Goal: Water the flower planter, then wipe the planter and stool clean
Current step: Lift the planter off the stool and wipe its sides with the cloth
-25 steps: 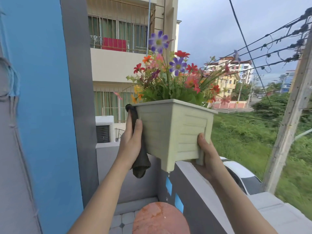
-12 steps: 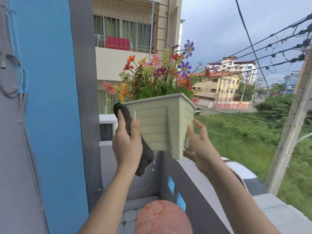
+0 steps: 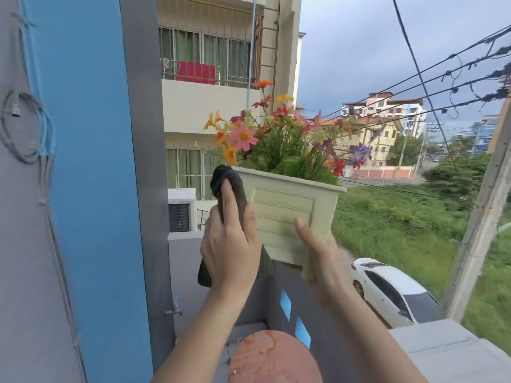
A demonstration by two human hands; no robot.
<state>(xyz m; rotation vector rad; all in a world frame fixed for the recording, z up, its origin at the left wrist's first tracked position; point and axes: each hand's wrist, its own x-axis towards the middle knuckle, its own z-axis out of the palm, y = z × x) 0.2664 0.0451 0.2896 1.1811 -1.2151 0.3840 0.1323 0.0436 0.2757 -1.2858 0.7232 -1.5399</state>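
Observation:
A pale green square planter [image 3: 284, 208] full of colourful flowers [image 3: 279, 142] is held up in the air in front of me, tilted. My left hand [image 3: 229, 244] presses a dark cloth [image 3: 235, 186] against the planter's left side, with the cloth's end hanging below the hand. My right hand [image 3: 318, 252] grips the planter's lower right corner from underneath. Straight below, a round reddish stool top [image 3: 271, 357] shows wet patches.
A grey balcony wall [image 3: 326, 308] with blue diamond openings runs to the right of the stool. A blue and grey pillar [image 3: 110, 189] stands at the left with a tap [image 3: 174, 306] low on it. Beyond the wall are a white car [image 3: 392, 291], grass and a utility pole [image 3: 481, 217].
The planter has been turned in my hands, showing a different face, and moved right. My right hand has closed again on its lower corner. The cloth stays against the left side.

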